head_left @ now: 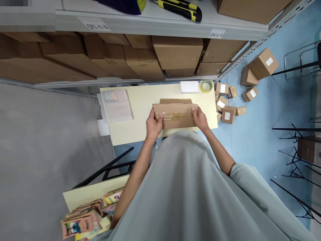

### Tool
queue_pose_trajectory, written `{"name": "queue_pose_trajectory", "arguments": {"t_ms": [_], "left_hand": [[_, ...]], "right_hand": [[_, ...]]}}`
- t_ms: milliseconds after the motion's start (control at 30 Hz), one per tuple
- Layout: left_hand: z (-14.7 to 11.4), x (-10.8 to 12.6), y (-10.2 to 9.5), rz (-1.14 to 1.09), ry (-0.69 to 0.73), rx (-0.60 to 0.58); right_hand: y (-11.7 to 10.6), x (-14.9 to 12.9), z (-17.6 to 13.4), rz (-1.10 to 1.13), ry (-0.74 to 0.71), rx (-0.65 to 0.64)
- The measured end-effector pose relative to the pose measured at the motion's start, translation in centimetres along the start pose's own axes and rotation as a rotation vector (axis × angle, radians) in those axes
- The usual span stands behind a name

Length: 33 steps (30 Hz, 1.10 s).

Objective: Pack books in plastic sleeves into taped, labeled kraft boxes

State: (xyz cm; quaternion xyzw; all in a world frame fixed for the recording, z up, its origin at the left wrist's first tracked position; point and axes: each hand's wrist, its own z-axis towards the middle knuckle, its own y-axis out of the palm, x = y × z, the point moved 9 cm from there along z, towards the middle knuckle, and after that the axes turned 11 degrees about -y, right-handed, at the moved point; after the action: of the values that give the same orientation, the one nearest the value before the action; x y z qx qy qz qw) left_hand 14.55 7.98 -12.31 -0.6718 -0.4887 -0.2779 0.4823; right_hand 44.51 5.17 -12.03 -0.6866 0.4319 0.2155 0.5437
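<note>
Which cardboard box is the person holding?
The taped box over the cream table: the left hand and right hand grip its ends; no other is held.

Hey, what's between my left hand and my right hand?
The head view shows a taped cardboard box there, your left hand and right hand each gripping one end.

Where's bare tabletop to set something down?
Roomiest: the cream tabletop between the translucent packet and the left hand. Smaller: between the right hand and the tabletop's right edge, nearside of the tape roll. Crowded: far right corner, with tape roll and white stack; middle, under the held cardboard box.
</note>
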Motion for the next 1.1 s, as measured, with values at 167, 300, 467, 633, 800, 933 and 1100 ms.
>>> {"name": "queue_pose_trajectory", "arguments": {"t_ms": [167,300,467,633,800,933,1100], "left_hand": [[-3.1,2.4,-5.4,-0.107,-0.004,0.157],[-3.5,1.2,-7.0,-0.109,-0.05,0.191],[-2.5,-2.1,-5.6,-0.003,-0.078,0.172],[-2.6,-4.7,-4.2,0.049,-0.179,0.18],[-3.1,-4.2,-4.1,0.071,-0.142,0.211],[-2.4,-3.8,-3.7,0.065,-0.094,0.117],[-1.5,-6.8,-3.1,0.02,-0.17,-0.057]], "right_hand": [[-2.9,-3.7,-2.1,0.171,-0.162,0.099],[-1.6,-2.7,-2.9,0.213,-0.184,0.115],[0.6,-0.1,-3.1,0.148,-0.172,0.082],[0.4,0.2,-2.9,0.039,-0.136,0.059],[-0.1,-0.5,-2.5,-0.001,-0.113,0.031],[0.9,-0.3,-2.3,0.004,-0.094,-0.022],[3.5,1.1,-2.3,0.127,-0.087,-0.078]]}}
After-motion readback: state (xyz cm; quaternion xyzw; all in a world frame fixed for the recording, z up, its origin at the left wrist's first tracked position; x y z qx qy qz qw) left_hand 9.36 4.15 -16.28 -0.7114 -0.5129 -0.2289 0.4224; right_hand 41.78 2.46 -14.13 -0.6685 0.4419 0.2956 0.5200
